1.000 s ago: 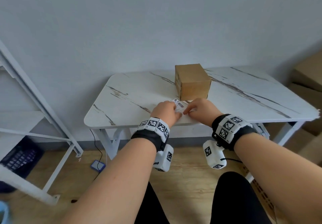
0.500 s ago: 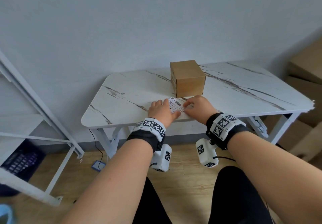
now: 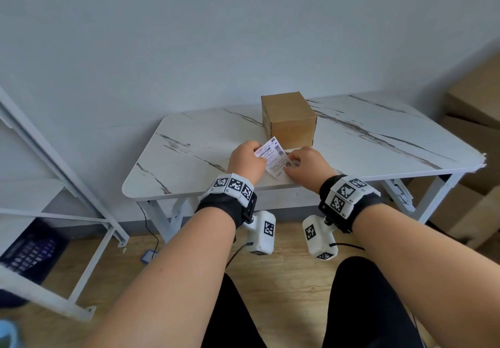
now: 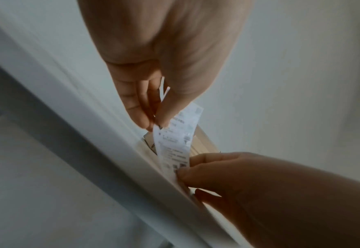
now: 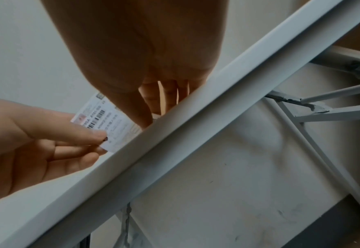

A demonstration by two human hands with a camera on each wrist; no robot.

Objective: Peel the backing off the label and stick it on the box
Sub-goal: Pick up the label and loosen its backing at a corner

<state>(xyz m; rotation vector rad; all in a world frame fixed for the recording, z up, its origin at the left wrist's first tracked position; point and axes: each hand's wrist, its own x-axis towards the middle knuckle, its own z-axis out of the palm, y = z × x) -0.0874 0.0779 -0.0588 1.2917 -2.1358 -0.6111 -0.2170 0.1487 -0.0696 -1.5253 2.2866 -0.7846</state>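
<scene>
A white printed label [image 3: 274,155] with barcodes is held just above the near edge of the marble table [image 3: 189,155]. My left hand [image 3: 247,162] pinches its left edge between thumb and fingers, as the left wrist view shows on the label [image 4: 175,134]. My right hand [image 3: 305,165] pinches the label's near right corner; in the right wrist view its thumb lies on the label [image 5: 109,122]. The brown cardboard box [image 3: 289,120] stands closed right behind the label, untouched.
A white metal rack [image 3: 54,185] stands at the left with a dark crate [image 3: 29,250] under it. Stacked cardboard cartons [image 3: 476,141] fill the right side. A wall runs close behind the table.
The label has come up off the table and now stands tilted between both hands, more of its printed face showing. The hands have drawn slightly apart.
</scene>
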